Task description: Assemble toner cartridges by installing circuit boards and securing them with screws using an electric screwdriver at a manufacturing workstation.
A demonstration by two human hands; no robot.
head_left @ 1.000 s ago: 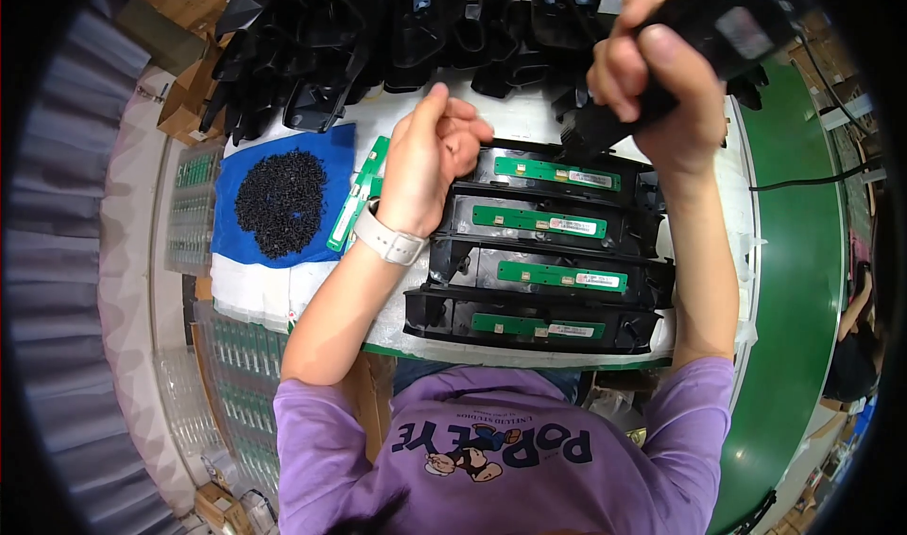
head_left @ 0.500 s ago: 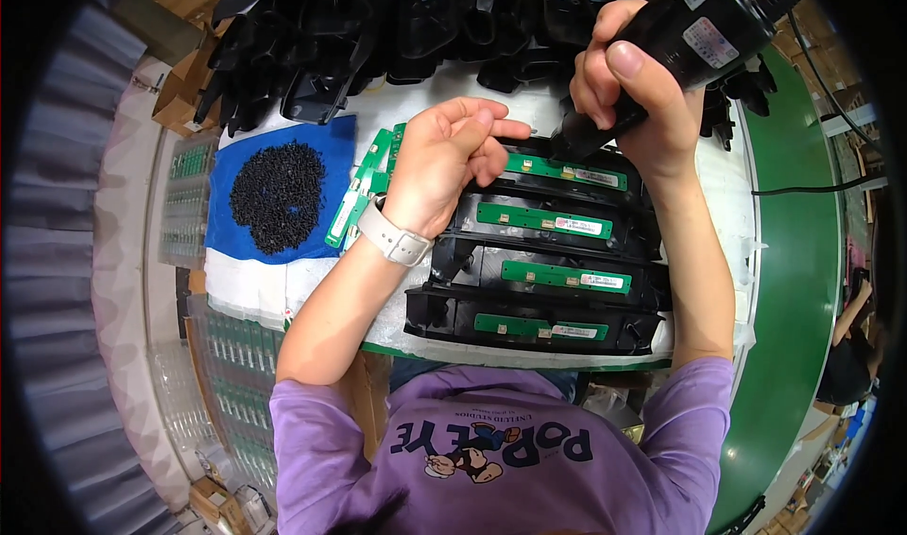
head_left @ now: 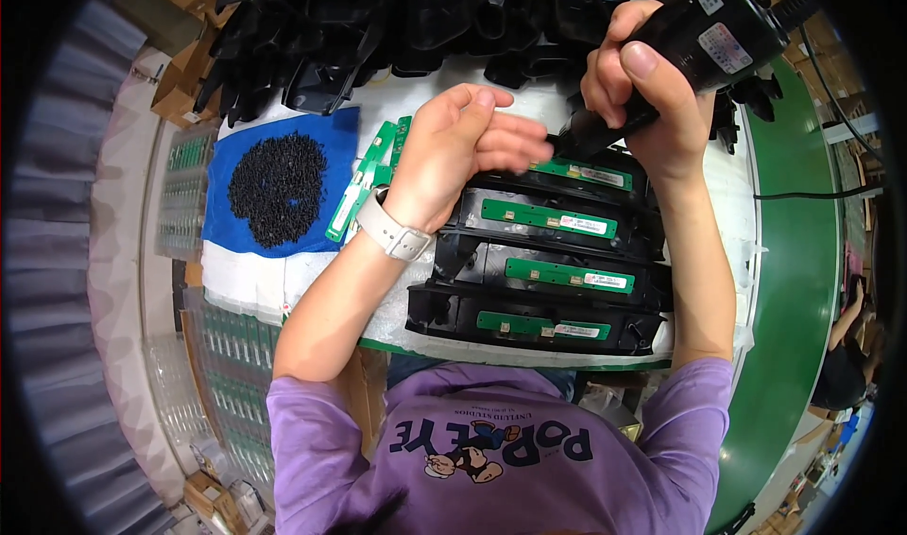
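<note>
My right hand (head_left: pixel 652 91) is wrapped round a black electric screwdriver (head_left: pixel 699 58), its thumb along the near side. The screwdriver slants down to the left over the farthest of several black plastic housings (head_left: pixel 463 270) lying in a row. A narrow green circuit board (head_left: pixel 556 273) with a white label sits in each housing. My left hand (head_left: pixel 468 138) hovers beside the screwdriver's lower end at that farthest board, fingers stretched out and slightly blurred, and I see nothing held in it. The screwdriver's tip is hidden behind the housing and fingers.
Left of my forearm lies a blue cloth (head_left: pixel 222 214) with a heap of small black screws (head_left: pixel 274 190). Loose green boards (head_left: pixel 354 195) lie between it and my left wrist. More black plastic parts (head_left: pixel 331 34) are piled at the back. A cable (head_left: pixel 817 195) runs at the right, over a green surface (head_left: pixel 784 346).
My left hand's bent fingers have straightened toward the screwdriver. My right hand and the screwdriver have shifted slightly to the right in the view.
</note>
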